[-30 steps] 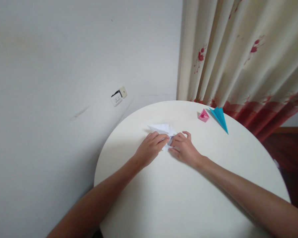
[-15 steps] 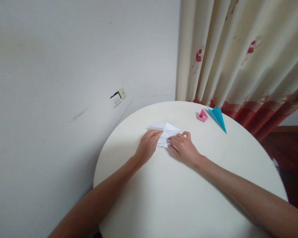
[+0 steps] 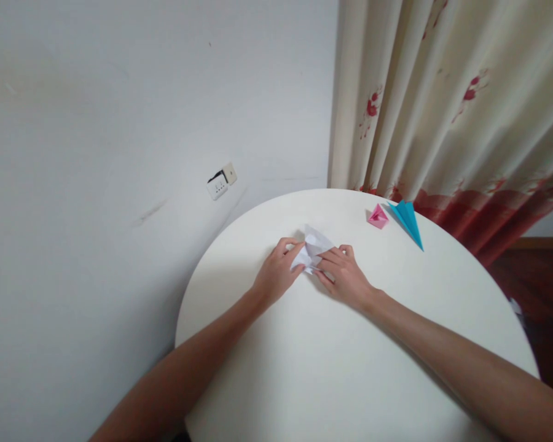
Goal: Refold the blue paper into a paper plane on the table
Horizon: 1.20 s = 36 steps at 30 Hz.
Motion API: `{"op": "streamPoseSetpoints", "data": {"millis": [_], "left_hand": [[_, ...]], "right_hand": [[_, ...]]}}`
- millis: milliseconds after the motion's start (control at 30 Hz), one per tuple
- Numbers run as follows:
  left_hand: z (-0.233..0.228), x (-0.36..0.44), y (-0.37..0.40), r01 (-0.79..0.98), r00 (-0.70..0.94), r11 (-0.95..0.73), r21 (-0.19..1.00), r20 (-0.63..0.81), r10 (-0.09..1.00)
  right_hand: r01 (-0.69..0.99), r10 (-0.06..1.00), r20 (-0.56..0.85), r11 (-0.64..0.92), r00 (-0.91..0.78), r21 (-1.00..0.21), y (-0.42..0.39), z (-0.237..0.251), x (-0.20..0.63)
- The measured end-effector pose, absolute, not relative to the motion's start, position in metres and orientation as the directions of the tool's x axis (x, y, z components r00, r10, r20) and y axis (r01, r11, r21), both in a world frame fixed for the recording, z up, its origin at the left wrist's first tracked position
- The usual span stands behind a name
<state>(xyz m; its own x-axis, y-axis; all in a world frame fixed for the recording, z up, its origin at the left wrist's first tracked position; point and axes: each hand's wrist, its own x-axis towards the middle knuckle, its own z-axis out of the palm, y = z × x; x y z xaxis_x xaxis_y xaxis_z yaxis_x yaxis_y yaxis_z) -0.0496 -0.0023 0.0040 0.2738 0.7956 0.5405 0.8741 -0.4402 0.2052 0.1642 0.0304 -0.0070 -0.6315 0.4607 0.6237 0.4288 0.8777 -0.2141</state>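
- Paper (image 3: 304, 256), white and creased, is sitting on the bench (image 3: 322, 362), toward the far side.
- The left hand (image 3: 277, 269) is pinching its left side.
- The right hand (image 3: 343, 273) is gripping its right side with bent fingers.
- Some folds are showing, but a flap (image 3: 319, 238) is sticking up, so it is looking part done. I am not seeing how many folds are left.
- Pink paper (image 3: 378, 217) and blue paper (image 3: 410, 224) are lying apart, looking finished.

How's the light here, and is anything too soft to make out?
Head view: the light looks soft, with gentle shading on the round table; head view: the floor at right is dark; head view: the white paper at the left hand and right hand looks pale, its finer folds hard to tell.
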Motion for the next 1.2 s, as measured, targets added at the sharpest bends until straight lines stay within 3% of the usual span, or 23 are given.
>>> {"op": "streamPoseSetpoints", "data": {"millis": [233, 500, 867, 1033, 1200], "left_hand": [[0.004, -0.051, -0.001, 0.894, 0.331, -0.44, 0.087, 0.533, 0.778], [-0.001, -0.049, -0.001, 0.896, 0.365, -0.434, 0.09, 0.407, 0.837], [0.004, -0.044, -0.006, 0.935, 0.355, -0.339, -0.106, 0.302, 0.885], [0.002, -0.045, -0.006, 0.92, 0.389, -0.386, -0.069, 0.278, 0.878], [-0.006, -0.046, -0.001, 0.908, 0.358, -0.413, 0.066, 0.388, 0.849]], "right_hand": [[0.415, 0.478, 0.623, 0.873, -0.619, -0.257, 0.032, -0.01, 0.163], [0.362, 0.49, 0.573, 0.871, -0.656, -0.331, 0.034, -0.012, 0.164], [0.297, 0.491, 0.557, 0.865, -0.67, -0.405, 0.036, -0.015, 0.164], [0.29, 0.486, 0.563, 0.867, -0.669, -0.405, 0.036, -0.016, 0.164], [0.298, 0.491, 0.552, 0.865, -0.674, -0.404, 0.035, -0.015, 0.164]]}}
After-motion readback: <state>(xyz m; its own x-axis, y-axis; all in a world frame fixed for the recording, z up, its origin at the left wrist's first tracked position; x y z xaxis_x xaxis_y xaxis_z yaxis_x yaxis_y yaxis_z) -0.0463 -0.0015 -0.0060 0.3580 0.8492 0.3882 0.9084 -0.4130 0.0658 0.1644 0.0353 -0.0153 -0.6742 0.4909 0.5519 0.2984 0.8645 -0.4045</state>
